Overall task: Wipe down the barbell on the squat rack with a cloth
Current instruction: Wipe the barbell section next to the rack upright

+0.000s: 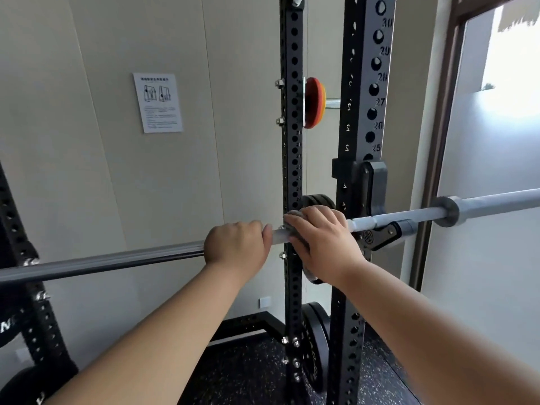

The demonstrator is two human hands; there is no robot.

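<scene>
Barbell point(117, 260), just one, lies across the squat rack point(360, 112), with a long bare run of shaft free to the left. Left hand point(236, 244) grips it, fingers curled close together. Just beside it, right hand point(321, 241) wraps one grey cloth point(293, 219) round the shaft, fingers together, tight against the rack's right upright

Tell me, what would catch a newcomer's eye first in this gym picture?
Two bare forearms reach up from the bottom edge to the long steel barbell crossing the middle. The left hand grips the bare bar, and the right hand beside it wraps a grey cloth round it. Behind them stands the black squat rack with its numbered holes, and an orange plate hangs higher up between the uprights.
</scene>
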